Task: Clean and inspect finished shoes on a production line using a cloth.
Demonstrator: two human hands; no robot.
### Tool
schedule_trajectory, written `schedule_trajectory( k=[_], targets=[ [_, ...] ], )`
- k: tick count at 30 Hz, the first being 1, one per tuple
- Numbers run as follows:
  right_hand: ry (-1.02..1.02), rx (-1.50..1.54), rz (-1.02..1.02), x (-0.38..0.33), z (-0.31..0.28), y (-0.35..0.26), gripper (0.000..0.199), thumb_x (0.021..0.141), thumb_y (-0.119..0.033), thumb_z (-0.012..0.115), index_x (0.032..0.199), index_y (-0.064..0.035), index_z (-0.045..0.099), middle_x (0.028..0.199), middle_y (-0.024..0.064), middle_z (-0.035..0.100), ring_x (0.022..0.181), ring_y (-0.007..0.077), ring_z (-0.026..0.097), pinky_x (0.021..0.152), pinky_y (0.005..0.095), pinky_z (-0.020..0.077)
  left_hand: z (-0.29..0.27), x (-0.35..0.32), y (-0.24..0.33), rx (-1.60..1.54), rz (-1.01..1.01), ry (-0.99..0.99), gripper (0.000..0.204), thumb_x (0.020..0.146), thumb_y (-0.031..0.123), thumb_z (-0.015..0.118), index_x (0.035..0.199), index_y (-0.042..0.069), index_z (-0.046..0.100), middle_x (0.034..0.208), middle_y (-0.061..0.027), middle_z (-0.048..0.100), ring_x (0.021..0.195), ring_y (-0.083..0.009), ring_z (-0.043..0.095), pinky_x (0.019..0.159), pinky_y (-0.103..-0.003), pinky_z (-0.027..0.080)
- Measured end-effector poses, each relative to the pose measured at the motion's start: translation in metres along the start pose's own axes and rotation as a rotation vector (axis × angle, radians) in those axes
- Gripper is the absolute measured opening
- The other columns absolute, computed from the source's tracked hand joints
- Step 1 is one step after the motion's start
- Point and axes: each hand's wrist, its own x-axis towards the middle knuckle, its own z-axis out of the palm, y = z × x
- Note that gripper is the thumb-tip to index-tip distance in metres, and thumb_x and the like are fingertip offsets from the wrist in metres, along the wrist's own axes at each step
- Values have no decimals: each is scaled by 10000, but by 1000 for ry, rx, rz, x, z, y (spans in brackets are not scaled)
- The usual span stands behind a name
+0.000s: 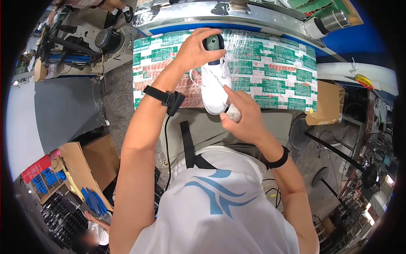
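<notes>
A white lace-up sneaker [214,91] lies on the wrapped work surface with its toe toward me. A dark green shoe last [213,42] with a hole in its top fills the shoe's opening. My left hand [195,50] is closed round the last and the heel end, thumb on the near side. Beside the toe, my right hand [248,115] pinches a small off-white wad [234,113] with a dark edge. The wad is at the toe's right side; its exact kind does not show. My right index finger reaches along the shoe's side near the laces.
Green-and-white printed tape under clear film covers the work surface [275,76]. A metal rail [182,17] runs behind it. An open cardboard box [327,101] stands right, near a black-based stand [299,131]. Left are a grey-topped table [67,110] and machinery with a motor [109,40]. Other people appear at left.
</notes>
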Motion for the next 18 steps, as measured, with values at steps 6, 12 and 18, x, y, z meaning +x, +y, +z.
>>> schedule_trajectory(
  k=[6,12,18],
  targets=[
    [89,-367,-222,28,19,6,758,780,-272,876,1418,85,677,984,136,649,916,325,645,841,473,495,4,0,-2,-33,5,30,675,855,272,959,1485,163,741,1550,-172,636,1464,-336,606,1246,-450,488],
    [31,-312,-210,26,28,5,752,803,-305,869,1411,96,679,973,141,645,912,326,646,828,479,494,6,2,-7,22,26,52,709,836,367,958,1485,181,743,1562,-179,630,1446,-352,628,1217,-454,515],
    [-87,266,91,22,0,15,733,843,-321,867,1431,75,681,949,169,670,905,355,680,801,503,533,4,1,-9,17,44,51,725,822,440,960,1469,185,754,1558,-203,621,1421,-373,646,1186,-453,544]
  ],
)
